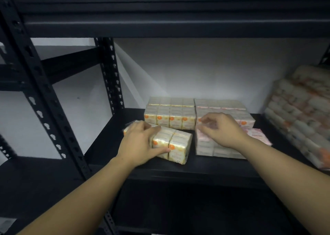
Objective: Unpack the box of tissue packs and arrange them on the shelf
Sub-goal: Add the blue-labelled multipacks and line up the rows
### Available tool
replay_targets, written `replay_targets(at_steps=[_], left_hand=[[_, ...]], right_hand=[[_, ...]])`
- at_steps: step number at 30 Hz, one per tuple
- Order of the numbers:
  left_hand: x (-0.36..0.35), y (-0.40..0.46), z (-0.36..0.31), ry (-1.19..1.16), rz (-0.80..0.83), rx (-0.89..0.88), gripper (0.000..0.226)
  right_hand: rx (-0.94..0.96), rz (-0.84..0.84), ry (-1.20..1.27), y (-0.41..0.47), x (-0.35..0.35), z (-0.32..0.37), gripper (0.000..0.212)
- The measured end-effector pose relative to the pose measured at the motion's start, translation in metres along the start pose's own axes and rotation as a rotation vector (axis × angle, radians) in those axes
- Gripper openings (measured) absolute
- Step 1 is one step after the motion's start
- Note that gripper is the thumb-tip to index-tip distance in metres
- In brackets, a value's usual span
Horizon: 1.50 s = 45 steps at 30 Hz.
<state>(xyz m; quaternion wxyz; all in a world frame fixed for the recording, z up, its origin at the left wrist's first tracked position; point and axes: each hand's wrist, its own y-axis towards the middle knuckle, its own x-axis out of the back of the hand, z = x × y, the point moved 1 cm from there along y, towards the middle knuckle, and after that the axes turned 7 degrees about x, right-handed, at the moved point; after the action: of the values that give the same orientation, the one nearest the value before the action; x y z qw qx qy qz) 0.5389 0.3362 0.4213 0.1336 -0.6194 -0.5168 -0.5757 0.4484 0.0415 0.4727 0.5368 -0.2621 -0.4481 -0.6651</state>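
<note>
I have both hands on the black shelf (110,145), each on a bundle of tissue packs. My left hand (137,142) grips the orange-marked bundle (171,145) that lies skewed near the front of the shelf: my fingers (142,127) curl over its top and far side, and my thumb presses against its near face. This bundle sits at an angle to the rest, its right corner turned towards me.

My right hand (223,129) rests on top of the pink-marked bundle (214,145) just to the right of the first one. Its fingers are bent and spread over the wrapper at the bundle's far left corner; the picture is blurred there, so I cannot tell whether they pinch the plastic or only lie on it. My forearm crosses over the right part of this bundle.

Behind these two, against the white wall (196,70), stand two more bundles side by side and touching: an orange-marked one (169,113) on the left and another (223,108) on the right, partly hidden by my right hand. At the far right of the shelf a large wrapped stack of packs (301,113) leans, blurred. A black perforated upright (44,99) of the rack runs down the left side, and a dark beam (160,15) spans overhead.
</note>
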Motion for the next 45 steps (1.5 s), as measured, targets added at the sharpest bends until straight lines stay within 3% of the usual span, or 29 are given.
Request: replay_targets(at_steps=[5,17,24,26,30,34,38,41,45], left_hand=[[-0.014,0.017,-0.022,0.091,-0.052,0.069,0.092],[-0.031,0.044,-0.045,0.110,-0.046,0.164,0.089],[-0.031,0.050,-0.048,0.137,0.023,0.161,0.097],[-0.031,0.046,-0.053,0.100,-0.021,0.122,0.093],[-0.036,0.033,-0.083,-0.123,-0.161,-0.159,0.062],[-0.036,0.033,-0.117,-0.289,-0.034,-0.200,0.048],[-0.036,0.040,-0.139,-0.233,0.192,-0.269,0.062],[-0.044,0.046,-0.145,-0.117,0.331,-0.313,0.075],[-0.050,0.049,-0.147,-0.122,0.331,-0.302,0.067]], right_hand=[[-0.049,0.056,-0.130,-0.036,0.012,-0.035,0.067],[-0.080,0.053,-0.116,-0.056,0.022,-0.052,0.083],[-0.037,0.036,-0.105,-0.060,0.022,-0.056,0.076],[-0.031,0.023,-0.098,-0.062,0.022,-0.057,0.077],[-0.023,0.025,-0.146,-0.065,0.027,-0.059,0.078],[-0.025,0.041,-0.240,-0.069,0.043,-0.072,0.077],[-0.082,0.061,-0.251,-0.080,0.058,-0.090,0.090],[-0.135,-0.015,-0.105,-0.095,0.065,-0.107,0.098],[-0.124,-0.106,0.102,-0.118,0.069,-0.125,0.080]])
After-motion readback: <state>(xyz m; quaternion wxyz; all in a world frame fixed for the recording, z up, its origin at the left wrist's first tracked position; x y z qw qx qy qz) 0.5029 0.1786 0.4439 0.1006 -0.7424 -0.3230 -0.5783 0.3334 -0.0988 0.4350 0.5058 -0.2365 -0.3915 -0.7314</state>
